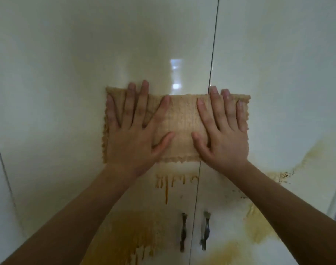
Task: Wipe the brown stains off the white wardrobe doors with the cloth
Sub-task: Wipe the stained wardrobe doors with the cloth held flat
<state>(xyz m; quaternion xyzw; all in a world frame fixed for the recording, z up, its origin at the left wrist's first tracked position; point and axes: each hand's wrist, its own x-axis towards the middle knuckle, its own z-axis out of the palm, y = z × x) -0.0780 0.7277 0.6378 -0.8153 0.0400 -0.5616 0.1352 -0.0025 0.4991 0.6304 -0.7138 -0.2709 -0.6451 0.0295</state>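
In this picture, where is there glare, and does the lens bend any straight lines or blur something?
Head view: a bright reflection glares on the glossy left door, just above the cloth. Head view: the wide lens bows the gap between the doors into a curve. Head view: the handles and the stains low down look soft; the cloth is fairly sharp.

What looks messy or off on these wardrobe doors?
Brown drip streaks run just under the cloth, a broad brown smear covers the lower left door, and patches mark the right door. The left hand and right hand press the cloth flat across the door gap.
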